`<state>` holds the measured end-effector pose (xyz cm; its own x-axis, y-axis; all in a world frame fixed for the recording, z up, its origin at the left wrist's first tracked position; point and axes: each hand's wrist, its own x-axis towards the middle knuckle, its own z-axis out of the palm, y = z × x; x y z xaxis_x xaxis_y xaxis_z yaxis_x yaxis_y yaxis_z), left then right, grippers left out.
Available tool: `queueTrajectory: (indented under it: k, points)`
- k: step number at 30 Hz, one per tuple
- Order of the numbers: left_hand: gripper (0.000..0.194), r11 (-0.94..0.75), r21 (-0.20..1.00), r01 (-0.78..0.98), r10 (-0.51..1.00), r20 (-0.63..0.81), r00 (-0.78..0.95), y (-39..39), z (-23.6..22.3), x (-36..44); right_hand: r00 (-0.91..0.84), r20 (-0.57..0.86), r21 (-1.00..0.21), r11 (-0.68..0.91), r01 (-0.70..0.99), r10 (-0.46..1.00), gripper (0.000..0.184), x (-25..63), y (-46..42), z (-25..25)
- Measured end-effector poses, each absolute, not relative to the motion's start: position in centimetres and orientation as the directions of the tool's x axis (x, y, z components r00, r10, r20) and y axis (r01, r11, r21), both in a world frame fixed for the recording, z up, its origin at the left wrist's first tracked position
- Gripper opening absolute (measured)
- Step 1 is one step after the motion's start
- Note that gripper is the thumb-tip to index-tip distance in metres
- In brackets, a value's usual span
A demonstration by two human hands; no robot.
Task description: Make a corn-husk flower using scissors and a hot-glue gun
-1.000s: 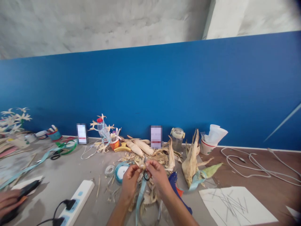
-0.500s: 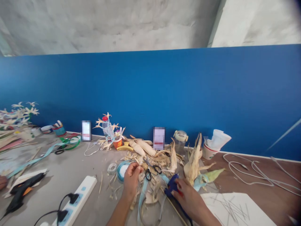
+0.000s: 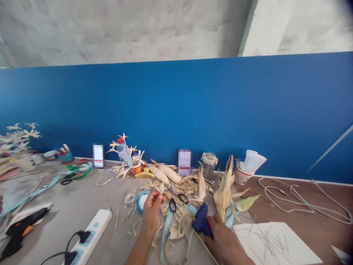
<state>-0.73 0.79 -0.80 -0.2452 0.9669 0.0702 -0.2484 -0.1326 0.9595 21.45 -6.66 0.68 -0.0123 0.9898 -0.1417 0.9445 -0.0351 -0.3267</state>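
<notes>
My left hand (image 3: 152,208) pinches a small pale piece of dried corn husk (image 3: 161,187) above the husk scraps. On the right, my right hand (image 3: 224,237) is wrapped round the handle of a blue glue gun (image 3: 202,218), whose nozzle points up and away from me. Scissors with black handles (image 3: 173,205) lie apart between the two hands. Beneath them spreads a litter of husk scraps (image 3: 176,233) with a light blue ribbon (image 3: 166,230) through it. A spool of blue ribbon (image 3: 141,202) sits beside my left hand.
A white power strip (image 3: 92,230) with black plugs and a black glue gun (image 3: 23,228) lie at left. Whole husks (image 3: 224,193), a lidded jar (image 3: 209,165) and a paper cup (image 3: 243,175) stand behind. Thin sticks lie on white paper (image 3: 275,241) at right.
My right hand has left the husk piece, moved down and right, and taken hold of the blue glue gun. Another person's hand has let go of the black glue gun at left.
</notes>
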Motion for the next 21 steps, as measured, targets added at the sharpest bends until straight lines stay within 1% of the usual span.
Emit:
queueTrajectory:
  k: [3,4,6,8,9,11,13,15,17,21]
  points:
    - [0.023,-0.113,0.939,-0.325,0.970,0.034,-0.241,0.7,-0.5,-0.6,-0.002,-0.104,-0.402,-0.040,0.915,0.995,0.025,21.6,-6.8,0.7]
    - [0.023,-0.109,0.929,-0.355,0.971,0.024,-0.237,0.6,-0.3,-0.5,0.007,-0.078,-0.453,-0.042,0.891,0.997,0.024,21.7,-6.8,0.9]
    - [0.023,-0.099,0.904,-0.416,0.974,0.003,-0.225,0.6,0.0,-0.3,0.012,-0.002,-0.599,-0.011,0.801,1.000,0.021,21.9,-7.0,1.5]
    - [0.023,-0.085,0.876,-0.474,0.978,-0.017,-0.209,0.5,0.3,-0.2,-0.004,0.073,-0.773,0.059,0.631,0.997,0.023,22.1,-7.2,2.4]
    - [0.023,-0.079,0.863,-0.500,0.979,-0.027,-0.202,0.5,0.4,-0.1,-0.016,0.088,-0.856,0.084,0.510,0.996,0.026,22.1,-7.3,2.7]
    - [0.024,-0.065,0.837,-0.543,0.982,-0.044,-0.184,0.5,0.6,-0.2,-0.061,0.045,-0.973,0.057,0.224,0.997,0.032,21.8,-7.5,3.3]
    - [0.026,-0.047,0.816,-0.576,0.985,-0.059,-0.164,0.5,0.7,-0.3,-0.118,0.019,-1.000,0.016,-0.026,0.993,0.036,21.2,-7.6,3.5]
    - [0.026,-0.036,0.804,-0.594,0.986,-0.067,-0.151,0.6,0.8,-0.4,-0.141,0.026,-0.986,0.001,-0.169,0.990,0.035,20.5,-7.4,3.5]
    - [0.026,-0.035,0.800,-0.600,0.987,-0.067,-0.147,0.6,0.8,-0.5,-0.112,0.010,-0.974,-0.015,-0.226,0.994,0.034,19.7,-7.1,3.5]
    - [0.026,-0.025,0.804,-0.594,0.990,-0.063,-0.127,0.6,0.8,-0.3,-0.048,-0.094,-0.966,-0.103,-0.237,0.994,0.048,18.3,-6.2,3.8]
